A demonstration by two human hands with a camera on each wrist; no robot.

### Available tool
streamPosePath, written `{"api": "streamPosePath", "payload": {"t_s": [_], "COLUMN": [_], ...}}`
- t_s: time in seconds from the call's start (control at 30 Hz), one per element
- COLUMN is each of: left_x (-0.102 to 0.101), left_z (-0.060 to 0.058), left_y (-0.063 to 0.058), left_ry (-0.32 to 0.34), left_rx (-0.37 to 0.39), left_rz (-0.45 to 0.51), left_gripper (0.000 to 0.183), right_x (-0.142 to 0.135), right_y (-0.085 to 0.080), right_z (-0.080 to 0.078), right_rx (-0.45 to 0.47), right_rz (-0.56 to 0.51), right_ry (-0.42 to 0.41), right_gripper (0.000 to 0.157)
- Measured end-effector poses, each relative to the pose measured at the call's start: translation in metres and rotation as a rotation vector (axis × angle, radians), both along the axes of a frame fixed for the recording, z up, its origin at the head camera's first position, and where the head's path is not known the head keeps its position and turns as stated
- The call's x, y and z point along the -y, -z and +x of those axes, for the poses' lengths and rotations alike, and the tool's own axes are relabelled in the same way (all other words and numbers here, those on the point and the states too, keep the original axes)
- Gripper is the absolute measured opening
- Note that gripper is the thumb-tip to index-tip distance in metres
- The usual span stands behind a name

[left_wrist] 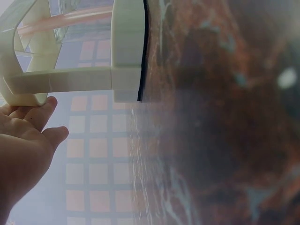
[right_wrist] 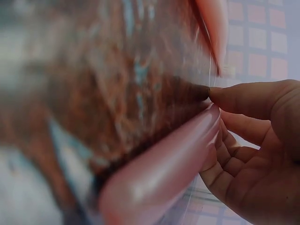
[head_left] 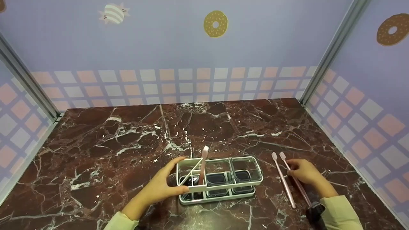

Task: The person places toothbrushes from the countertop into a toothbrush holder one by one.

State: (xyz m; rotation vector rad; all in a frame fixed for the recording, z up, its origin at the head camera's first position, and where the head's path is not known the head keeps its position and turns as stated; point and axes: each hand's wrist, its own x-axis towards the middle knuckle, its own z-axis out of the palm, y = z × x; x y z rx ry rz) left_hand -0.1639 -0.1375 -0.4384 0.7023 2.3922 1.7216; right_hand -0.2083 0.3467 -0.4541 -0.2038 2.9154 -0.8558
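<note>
A two-tier toothbrush holder (head_left: 236,184) with a pale frame and clear compartments stands on the marble-patterned tabletop. My left hand (head_left: 166,184) grips its left end, thumb at the near side of the upper rim and fingers at the far side. One pink toothbrush (head_left: 203,166) stands bristles up in a left compartment, leaning slightly. To the right, two more pink toothbrushes lie side by side, heads pointing away. My right hand (head_left: 305,172) pinches the outer toothbrush (head_left: 298,184) near its neck; its pink handle (right_wrist: 159,173) looms large in the right wrist view. The inner toothbrush (head_left: 284,182) lies untouched.
Patterned panels (head_left: 172,48) wall in the table at the back and on both sides, with metal posts in the corners. The dark red tabletop (head_left: 96,153) has white veins. A black band (head_left: 315,210) circles the right wrist.
</note>
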Motion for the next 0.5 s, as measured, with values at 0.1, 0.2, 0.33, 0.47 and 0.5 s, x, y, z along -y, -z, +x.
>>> {"api": "streamPosePath", "payload": {"t_s": [0.1,0.2,0.33,0.47,0.5], "left_x": [0.0007,0.0015,0.0021,0.0019,0.0018], "left_z": [-0.0004,-0.0006,-0.0004,0.0002,0.0004], "left_y": [0.0004,0.0007,0.0005,-0.0009,-0.0013], "left_ry": [-0.001,0.000,0.002,0.006,0.006], "left_rx": [-0.010,-0.029,-0.036,-0.029,-0.029], "left_rz": [-0.008,-0.023,-0.028,-0.025,-0.026], "left_gripper": [0.089,0.089,0.088,0.088,0.088], "right_x": [0.0018,0.0032,0.0045,0.0048,0.0046], "right_y": [-0.0006,-0.0003,0.0007,0.0018,0.0017], "right_z": [-0.0008,-0.0017,-0.0021,-0.0012,-0.0010], "right_rx": [-0.006,-0.013,-0.032,-0.052,-0.057], "right_rz": [0.007,0.018,0.033,0.036,0.032], "right_ry": [-0.010,-0.021,-0.027,-0.027,-0.032], "right_gripper": [0.044,0.044,0.042,0.036,0.034]}}
